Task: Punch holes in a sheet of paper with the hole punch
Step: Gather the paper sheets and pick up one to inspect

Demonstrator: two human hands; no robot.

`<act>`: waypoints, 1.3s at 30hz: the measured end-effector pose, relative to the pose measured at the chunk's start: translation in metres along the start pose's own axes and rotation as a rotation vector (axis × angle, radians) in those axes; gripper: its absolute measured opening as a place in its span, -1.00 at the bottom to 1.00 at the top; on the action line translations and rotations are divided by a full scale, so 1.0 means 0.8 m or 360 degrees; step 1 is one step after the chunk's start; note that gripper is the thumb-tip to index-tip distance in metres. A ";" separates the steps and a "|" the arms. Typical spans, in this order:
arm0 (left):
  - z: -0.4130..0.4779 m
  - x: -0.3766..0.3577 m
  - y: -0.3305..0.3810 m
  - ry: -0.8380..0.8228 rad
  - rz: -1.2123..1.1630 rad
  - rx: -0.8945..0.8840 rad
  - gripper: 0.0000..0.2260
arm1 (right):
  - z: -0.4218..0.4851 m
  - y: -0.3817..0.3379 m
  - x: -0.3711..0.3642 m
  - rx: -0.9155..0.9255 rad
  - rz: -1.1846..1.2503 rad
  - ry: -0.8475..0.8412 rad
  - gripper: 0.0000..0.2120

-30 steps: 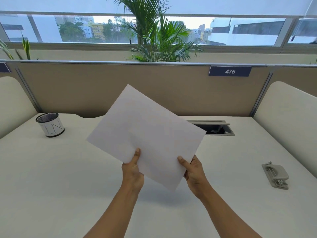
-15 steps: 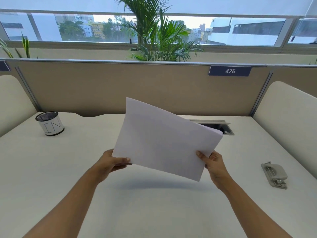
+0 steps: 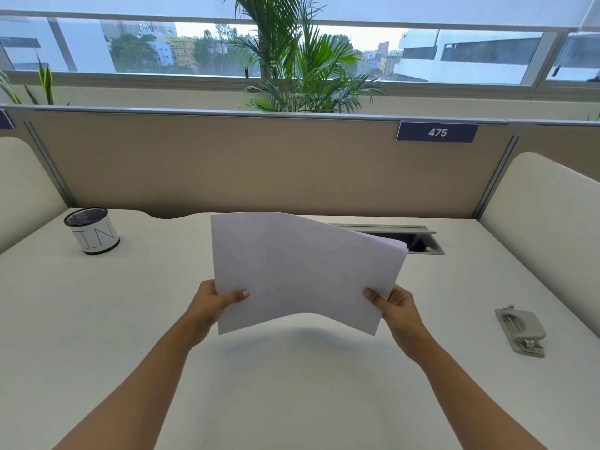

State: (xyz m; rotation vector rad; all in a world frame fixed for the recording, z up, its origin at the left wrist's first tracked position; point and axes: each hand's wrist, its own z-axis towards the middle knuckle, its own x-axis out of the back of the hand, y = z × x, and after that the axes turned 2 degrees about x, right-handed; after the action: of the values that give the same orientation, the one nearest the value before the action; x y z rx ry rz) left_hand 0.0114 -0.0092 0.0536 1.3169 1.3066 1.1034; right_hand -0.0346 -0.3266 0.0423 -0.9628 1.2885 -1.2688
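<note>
A white sheet of paper (image 3: 302,271) hangs in the air above the middle of the desk, bowed upward along its near edge. My left hand (image 3: 211,303) pinches its left edge, thumb on top. On the right edge my right hand (image 3: 396,306) pinches it the same way. A grey hole punch (image 3: 521,331) lies flat on the desk far to the right, well apart from both hands and the paper.
A white desk (image 3: 292,384) with beige partition walls behind and rounded white panels at both sides. A mesh pen cup (image 3: 92,230) stands at the back left. A cable hatch (image 3: 418,238) is open at the back, right of centre.
The sheet has turned from a tilted diamond to nearly square with me and come lower. My hands have moved apart onto its left and right edges.
</note>
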 end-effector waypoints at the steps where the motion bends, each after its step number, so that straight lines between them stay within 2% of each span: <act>1: 0.000 -0.003 0.000 0.0024 -0.0014 -0.0025 -0.81 | 0.001 0.000 -0.002 0.0008 -0.0002 0.0012 -0.85; 6: 0.001 -0.004 -0.001 0.0072 -0.0044 -0.0100 -0.74 | 0.002 -0.002 -0.004 0.0014 -0.0010 0.0041 -0.85; 9: -0.003 -0.002 -0.009 0.0015 -0.0061 -0.0059 -0.62 | -0.004 0.002 -0.001 -0.0050 -0.0023 -0.0003 -0.84; 16: -0.012 -0.005 -0.020 0.0035 -0.0142 -0.0057 -0.53 | -0.007 0.009 -0.003 -0.0116 -0.0085 0.0067 -0.90; 23: -0.007 -0.003 -0.005 0.0011 -0.0103 -0.0094 -0.62 | -0.004 0.002 -0.001 -0.0095 -0.0076 0.0052 -0.89; 28: -0.011 -0.003 -0.010 0.0013 -0.0124 -0.0107 -0.51 | -0.004 0.007 0.001 -0.0130 -0.0071 0.0096 -0.91; 39: -0.008 -0.002 -0.016 -0.0009 -0.0115 -0.0101 -0.72 | -0.006 0.013 0.006 -0.0171 -0.0080 0.0074 -0.87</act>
State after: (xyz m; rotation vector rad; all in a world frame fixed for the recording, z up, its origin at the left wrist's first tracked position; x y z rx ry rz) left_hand 0.0036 -0.0107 0.0421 1.2161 1.2948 1.0817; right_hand -0.0387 -0.3291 0.0308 -1.0525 1.3878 -1.2780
